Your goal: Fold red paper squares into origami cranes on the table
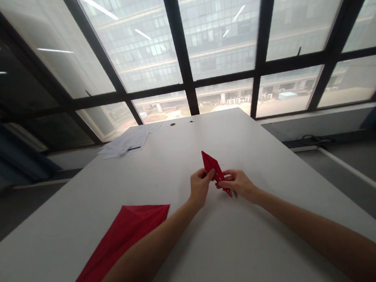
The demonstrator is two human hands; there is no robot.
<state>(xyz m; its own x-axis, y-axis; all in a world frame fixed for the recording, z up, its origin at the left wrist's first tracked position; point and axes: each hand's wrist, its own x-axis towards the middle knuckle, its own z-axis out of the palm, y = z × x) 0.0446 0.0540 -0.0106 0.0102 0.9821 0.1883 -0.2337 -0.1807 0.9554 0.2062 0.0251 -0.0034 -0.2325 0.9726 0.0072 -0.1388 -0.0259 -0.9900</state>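
Note:
A small piece of folded red paper (pixel 210 162) is held up just above the white table, its pointed end up and its narrow split end down to the right. My left hand (pixel 200 185) pinches its left side, thumb across the front. From the right, my right hand (pixel 238 184) grips the lower, narrow part between thumb and fingers. A larger sheet of red paper (pixel 124 237) with crease lines lies flat at the left, partly hidden under my left forearm.
The white table (pixel 182 150) runs away toward tall windows. Loose white papers (pixel 127 140) with a dark pen (pixel 134 148) lie at its far left. Two small dark items, one round (pixel 173 124), are near the far edge. A dark cable (pixel 316 139) lies beyond the right side.

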